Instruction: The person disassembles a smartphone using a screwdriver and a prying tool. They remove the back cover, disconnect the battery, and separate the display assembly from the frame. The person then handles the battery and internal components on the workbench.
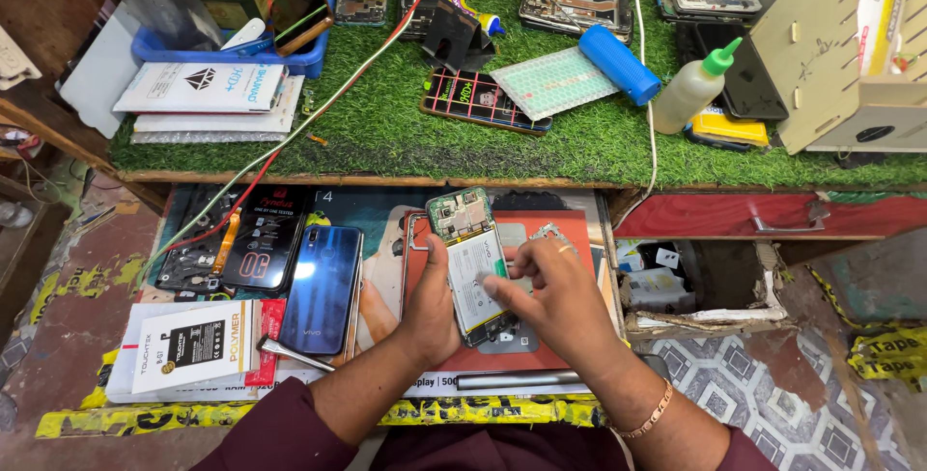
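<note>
My left hand [432, 302] grips an opened phone [471, 257] from its left side, back cover off, with a green circuit board at its top and a white battery in the middle. The fingers of my right hand [550, 292] press on the battery and pinch a small green tab at its right edge. A ring sits on one right finger and a gold bracelet [649, 416] on that wrist. The phone is held over a red mat [570, 230] on the lower shelf.
A blue phone back [322, 288], a black phone package [256, 239], white battery boxes [193, 346] and tweezers [294, 353] lie left of my hands. Above, a green turf shelf [386, 133] carries phone parts, a blue tray [241, 51], a squeeze bottle [693, 90] and red and green wires [319, 109].
</note>
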